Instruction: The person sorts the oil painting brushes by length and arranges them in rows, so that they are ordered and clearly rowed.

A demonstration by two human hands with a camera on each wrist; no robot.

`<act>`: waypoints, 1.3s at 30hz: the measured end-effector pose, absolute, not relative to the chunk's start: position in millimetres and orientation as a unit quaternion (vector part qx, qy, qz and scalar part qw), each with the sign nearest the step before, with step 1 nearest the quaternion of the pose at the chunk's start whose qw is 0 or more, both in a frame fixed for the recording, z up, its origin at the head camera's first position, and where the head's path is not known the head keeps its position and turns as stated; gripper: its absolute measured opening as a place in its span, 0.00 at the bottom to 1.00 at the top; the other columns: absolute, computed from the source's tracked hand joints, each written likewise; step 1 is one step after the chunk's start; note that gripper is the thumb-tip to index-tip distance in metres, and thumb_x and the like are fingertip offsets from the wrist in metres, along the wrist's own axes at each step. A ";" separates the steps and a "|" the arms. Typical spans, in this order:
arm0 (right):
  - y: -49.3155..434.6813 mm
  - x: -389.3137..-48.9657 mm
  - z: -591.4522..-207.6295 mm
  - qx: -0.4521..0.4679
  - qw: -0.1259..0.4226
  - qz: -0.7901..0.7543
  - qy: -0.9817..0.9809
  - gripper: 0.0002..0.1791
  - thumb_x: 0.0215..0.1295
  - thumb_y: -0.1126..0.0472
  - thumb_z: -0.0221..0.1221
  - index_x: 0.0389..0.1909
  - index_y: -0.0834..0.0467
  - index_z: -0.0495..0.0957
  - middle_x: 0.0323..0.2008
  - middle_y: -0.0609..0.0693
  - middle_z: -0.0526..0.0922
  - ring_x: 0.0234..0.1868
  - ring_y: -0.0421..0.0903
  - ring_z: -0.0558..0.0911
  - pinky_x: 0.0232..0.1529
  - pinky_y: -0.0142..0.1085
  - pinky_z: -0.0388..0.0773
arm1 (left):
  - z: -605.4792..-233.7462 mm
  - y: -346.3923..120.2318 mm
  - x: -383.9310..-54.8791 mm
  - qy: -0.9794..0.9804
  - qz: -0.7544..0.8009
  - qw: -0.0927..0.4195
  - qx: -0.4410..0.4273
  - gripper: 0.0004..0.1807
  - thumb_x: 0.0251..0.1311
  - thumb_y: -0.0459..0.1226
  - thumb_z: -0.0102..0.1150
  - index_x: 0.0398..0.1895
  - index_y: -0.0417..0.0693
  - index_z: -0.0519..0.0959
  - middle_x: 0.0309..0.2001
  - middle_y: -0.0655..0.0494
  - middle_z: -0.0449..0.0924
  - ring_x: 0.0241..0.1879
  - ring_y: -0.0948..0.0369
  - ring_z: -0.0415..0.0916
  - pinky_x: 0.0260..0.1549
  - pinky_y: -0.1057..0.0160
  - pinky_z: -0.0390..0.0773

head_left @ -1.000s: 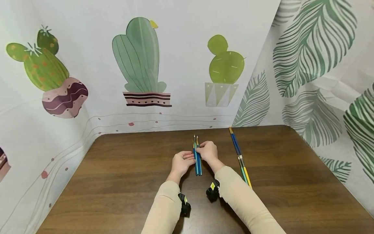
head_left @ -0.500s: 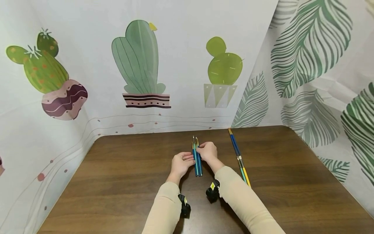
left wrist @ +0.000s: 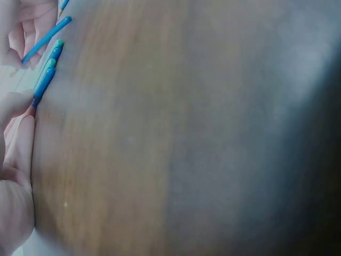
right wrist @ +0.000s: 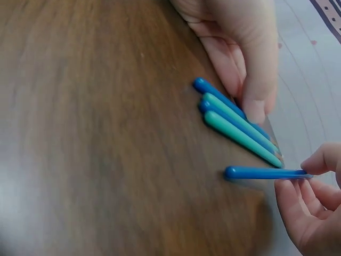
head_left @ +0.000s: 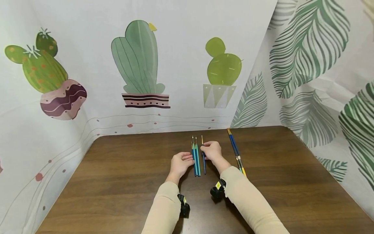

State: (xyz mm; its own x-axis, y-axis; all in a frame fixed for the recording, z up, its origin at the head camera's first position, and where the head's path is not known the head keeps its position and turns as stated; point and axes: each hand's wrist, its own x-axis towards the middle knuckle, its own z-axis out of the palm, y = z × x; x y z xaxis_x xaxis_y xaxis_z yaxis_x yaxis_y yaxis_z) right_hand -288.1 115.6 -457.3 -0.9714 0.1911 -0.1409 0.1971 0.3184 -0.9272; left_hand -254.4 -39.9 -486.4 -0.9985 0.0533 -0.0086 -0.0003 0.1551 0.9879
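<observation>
My right hand (head_left: 212, 150) pinches a dark blue paintbrush (head_left: 204, 165) between thumb and fingertips, a little right of a row of brushes. In the right wrist view, the rounded handle end of this held paintbrush (right wrist: 248, 173) points away from the fingers. Several blue and teal paintbrushes (head_left: 196, 164) lie side by side, bristles toward the wall. Against the left side of that row rests my left hand (head_left: 179, 165), fingers fairly straight, its thumb touching the outer blue brush (right wrist: 213, 90). Handle ends of the row (left wrist: 47, 82) show at the left wrist view's edge.
Farther right on the wooden table (head_left: 122, 182) lie two blue brushes (head_left: 234, 143), with a green and a yellow-handled brush (head_left: 243, 170) below them, partly hidden by the right sleeve. A printed cloth (head_left: 181, 65) hangs behind the table's far edge.
My right hand has moved slightly right, drawing one blue paintbrush away from the row so a gap shows. My left hand has stayed beside the row.
</observation>
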 end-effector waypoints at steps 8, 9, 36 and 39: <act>129.4 -283.4 -453.6 0.098 0.014 -0.588 0.803 0.20 0.61 0.63 0.56 0.54 0.66 0.74 0.45 0.62 0.79 0.30 0.45 0.78 0.22 0.33 0.81 | -485.1 -42.2 -251.8 0.765 0.643 0.022 0.005 0.22 0.50 0.26 0.66 0.51 0.29 0.75 0.46 0.36 0.82 0.48 0.49 0.81 0.47 0.59 0.81; 131.1 -283.1 -453.3 0.095 0.014 -0.590 0.802 0.20 0.61 0.63 0.56 0.54 0.66 0.74 0.45 0.62 0.79 0.30 0.45 0.79 0.22 0.33 0.81 | -484.7 -42.3 -251.2 0.765 0.643 0.022 0.004 0.22 0.50 0.26 0.66 0.51 0.29 0.75 0.46 0.36 0.82 0.48 0.49 0.81 0.47 0.59 0.81; 199.1 -284.9 -430.7 0.076 0.009 -0.598 0.798 0.23 0.65 0.64 0.55 0.60 0.68 0.69 0.49 0.63 0.79 0.33 0.41 0.83 0.29 0.30 0.82 | -484.2 -40.7 -249.7 0.766 0.642 0.026 0.011 0.23 0.50 0.27 0.67 0.51 0.30 0.75 0.47 0.36 0.82 0.48 0.49 0.81 0.47 0.59 0.81; 205.7 -287.1 -428.8 0.083 0.000 -0.598 0.797 0.23 0.64 0.64 0.55 0.59 0.69 0.70 0.48 0.64 0.80 0.31 0.39 0.83 0.28 0.29 0.82 | -483.3 -40.1 -250.5 0.765 0.644 0.028 0.011 0.23 0.50 0.27 0.66 0.51 0.29 0.75 0.47 0.36 0.81 0.48 0.48 0.81 0.48 0.59 0.81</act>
State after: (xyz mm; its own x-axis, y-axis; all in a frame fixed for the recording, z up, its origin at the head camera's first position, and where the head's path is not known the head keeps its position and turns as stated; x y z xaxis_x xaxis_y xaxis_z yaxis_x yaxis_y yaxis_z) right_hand -287.1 205.7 -428.8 -0.9863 0.1317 -0.0996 0.1324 0.2706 -0.9535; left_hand -250.5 -40.1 -483.3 -0.9982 0.0524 -0.0278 -0.0185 0.1714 0.9850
